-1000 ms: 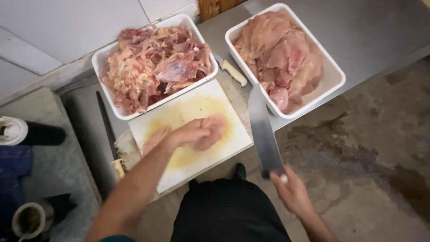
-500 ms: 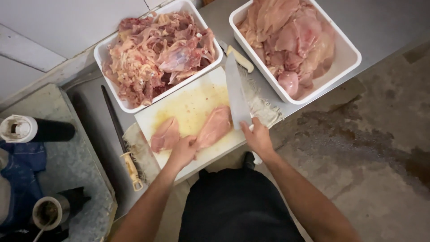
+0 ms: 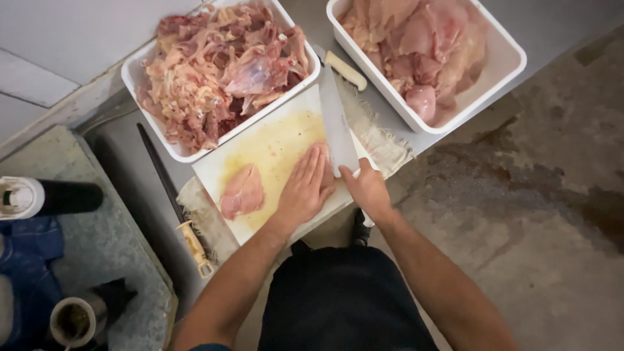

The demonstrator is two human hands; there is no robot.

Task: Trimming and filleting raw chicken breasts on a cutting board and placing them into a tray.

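Observation:
A white cutting board (image 3: pixel 273 140), stained yellow, lies on a cloth on the steel table. My left hand (image 3: pixel 307 185) presses flat on the board's right part, fingers together, covering a piece of chicken that is mostly hidden. My right hand (image 3: pixel 367 188) grips the handle of a broad cleaver (image 3: pixel 337 123), whose blade lies beside my left hand's fingertips. A second raw chicken fillet (image 3: pixel 242 192) rests on the board to the left of my left hand.
A white tub of chicken carcasses and scraps (image 3: pixel 136 75) stands behind the board. A white tub of raw chicken meat (image 3: pixel 504 55) stands at the right. A sharpening steel (image 3: pixel 170 195) lies left of the board, a pale knife handle (image 3: pixel 346 70) between the tubs.
The cleaver came in from the table's edge onto the board. One fillet now lies apart at the left, and my left hand has flattened on the other piece.

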